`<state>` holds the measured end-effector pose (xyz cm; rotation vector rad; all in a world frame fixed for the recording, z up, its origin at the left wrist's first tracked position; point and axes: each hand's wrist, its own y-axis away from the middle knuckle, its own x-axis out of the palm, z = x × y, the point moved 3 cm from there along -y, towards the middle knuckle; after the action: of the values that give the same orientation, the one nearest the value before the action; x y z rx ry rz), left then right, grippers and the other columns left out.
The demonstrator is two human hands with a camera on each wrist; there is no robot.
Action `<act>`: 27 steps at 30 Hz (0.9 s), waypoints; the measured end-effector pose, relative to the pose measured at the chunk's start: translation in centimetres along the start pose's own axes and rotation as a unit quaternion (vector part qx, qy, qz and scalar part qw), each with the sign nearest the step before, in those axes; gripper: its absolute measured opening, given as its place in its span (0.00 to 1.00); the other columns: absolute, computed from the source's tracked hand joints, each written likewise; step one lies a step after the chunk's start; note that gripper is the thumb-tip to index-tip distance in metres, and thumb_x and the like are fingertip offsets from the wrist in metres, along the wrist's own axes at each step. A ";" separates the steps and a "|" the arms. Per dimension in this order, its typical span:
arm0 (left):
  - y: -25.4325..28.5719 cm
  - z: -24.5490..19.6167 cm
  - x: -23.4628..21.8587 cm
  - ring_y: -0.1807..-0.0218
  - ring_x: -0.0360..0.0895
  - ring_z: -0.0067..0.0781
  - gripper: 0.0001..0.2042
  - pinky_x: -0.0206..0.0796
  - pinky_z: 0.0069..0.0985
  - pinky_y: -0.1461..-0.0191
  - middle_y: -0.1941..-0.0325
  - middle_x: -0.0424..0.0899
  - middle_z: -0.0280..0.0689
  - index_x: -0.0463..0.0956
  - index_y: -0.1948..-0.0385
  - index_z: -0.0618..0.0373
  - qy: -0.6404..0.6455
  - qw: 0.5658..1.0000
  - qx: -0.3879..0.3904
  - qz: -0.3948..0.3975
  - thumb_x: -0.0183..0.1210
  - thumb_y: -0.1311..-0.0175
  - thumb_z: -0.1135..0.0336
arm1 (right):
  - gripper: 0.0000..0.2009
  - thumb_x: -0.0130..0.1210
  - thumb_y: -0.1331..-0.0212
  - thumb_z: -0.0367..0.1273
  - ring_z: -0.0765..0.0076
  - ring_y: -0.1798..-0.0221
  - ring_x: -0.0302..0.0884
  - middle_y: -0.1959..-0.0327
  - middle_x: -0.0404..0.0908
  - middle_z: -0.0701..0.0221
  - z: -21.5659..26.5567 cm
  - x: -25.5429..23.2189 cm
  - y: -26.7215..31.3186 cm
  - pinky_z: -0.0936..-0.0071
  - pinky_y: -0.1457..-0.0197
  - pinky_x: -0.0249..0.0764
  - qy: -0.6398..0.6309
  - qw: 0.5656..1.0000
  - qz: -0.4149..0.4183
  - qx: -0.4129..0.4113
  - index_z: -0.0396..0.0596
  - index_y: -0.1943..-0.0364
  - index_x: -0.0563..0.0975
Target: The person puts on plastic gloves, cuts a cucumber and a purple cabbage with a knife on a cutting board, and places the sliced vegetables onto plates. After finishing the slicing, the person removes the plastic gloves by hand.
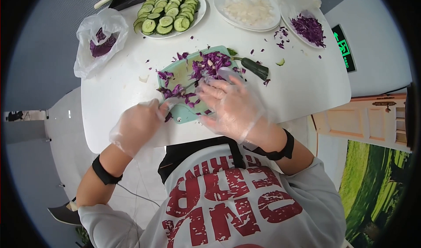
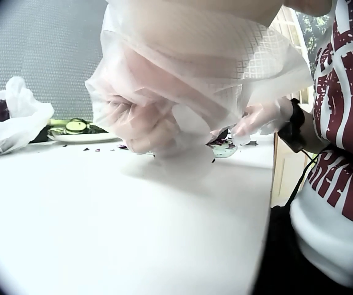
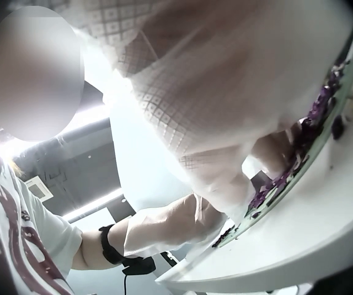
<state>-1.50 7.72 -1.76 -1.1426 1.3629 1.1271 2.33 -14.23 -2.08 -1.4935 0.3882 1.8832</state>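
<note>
In the head view a pale green cutting board (image 1: 176,79) carries chopped purple cabbage (image 1: 212,62). My gloved left hand (image 1: 142,123), fingers bent, is at the board's lower left edge. A thin dark line, like a blade seen edge-on, runs over the board between the two hands; I cannot tell what the left fingers hold. My gloved right hand (image 1: 232,105) lies palm down over the board's right part, fingers fairly straight and fingertips at the cabbage. In the left wrist view the bent left hand (image 2: 158,107) is low over the tabletop.
A dark green cucumber-like stub (image 1: 255,68) lies at the board's right. Behind are plates of cucumber slices (image 1: 166,22), pale slices (image 1: 247,9) and shredded cabbage (image 1: 309,30). A plastic bag (image 1: 83,61) with cabbage sits left. Cabbage scraps dot the white table (image 1: 302,81).
</note>
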 end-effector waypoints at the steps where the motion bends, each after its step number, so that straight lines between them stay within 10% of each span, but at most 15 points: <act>1: 0.2 0.1 -0.2 0.79 0.76 0.53 0.19 0.69 0.42 0.74 0.85 0.76 0.47 0.74 0.79 0.57 0.000 1.000 0.004 -0.002 0.52 0.30 0.55 | 0.25 0.58 0.44 0.46 0.65 0.35 0.69 0.38 0.76 0.68 -0.1 0.0 -0.1 0.56 0.27 0.54 -0.018 1.000 0.001 -0.006 0.47 0.45 0.78; 9: 1.7 0.1 -2.6 0.75 0.73 0.58 0.15 0.64 0.44 0.70 0.80 0.73 0.52 0.71 0.79 0.63 0.089 0.995 -0.031 -0.012 0.55 0.32 0.64 | 0.29 0.63 0.48 0.41 0.48 0.43 0.76 0.41 0.76 0.54 -2.3 -4.4 0.1 0.57 0.38 0.71 -0.128 0.982 -0.137 -0.023 0.38 0.44 0.74; 27: 1.6 -4.5 -1.9 0.75 0.77 0.60 0.11 0.68 0.48 0.70 0.80 0.77 0.56 0.70 0.69 0.64 0.172 0.983 -0.034 0.059 0.49 0.29 0.66 | 0.30 0.63 0.48 0.43 0.53 0.33 0.68 0.35 0.71 0.62 -2.9 -2.3 2.6 0.60 0.36 0.69 -0.032 0.999 -0.020 0.003 0.40 0.42 0.74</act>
<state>-3.52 3.55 0.53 -1.3673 1.6850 1.1005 2.94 -18.60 -1.24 -1.4225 0.3319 1.8918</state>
